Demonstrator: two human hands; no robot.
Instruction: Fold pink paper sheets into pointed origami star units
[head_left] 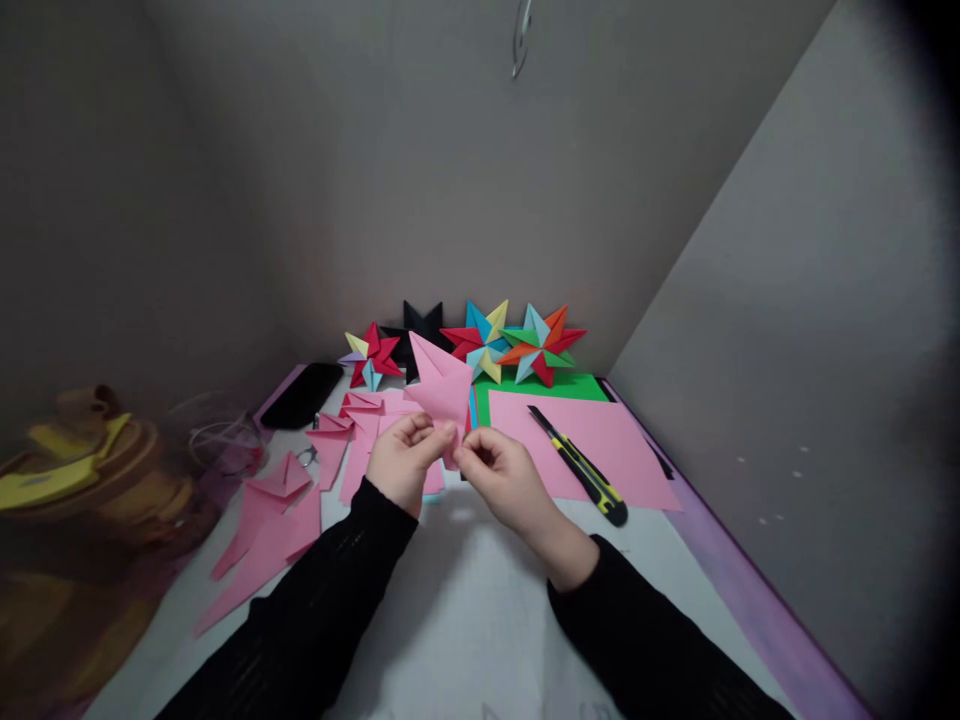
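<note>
A folded pink paper piece (444, 385) with pointed tips is held up above the table, between both hands. My left hand (409, 455) pinches its lower left side, thumb on the near face. At its lower right corner, my right hand (506, 470) is closed with thumb and forefinger together on the paper's edge. Behind and left of the hands lie pink paper sheets (356, 470). Several folded pink pieces (289, 520) rest further left on the table.
A yellow and black utility knife (581, 470) lies on a pink sheet (637, 450) at the right, over green paper (577, 386). Multicoloured paper stars (541, 345) and a black star (424, 322) lean against the wall. A black phone (304, 395) is at the back left, a brown bag (97, 480) far left.
</note>
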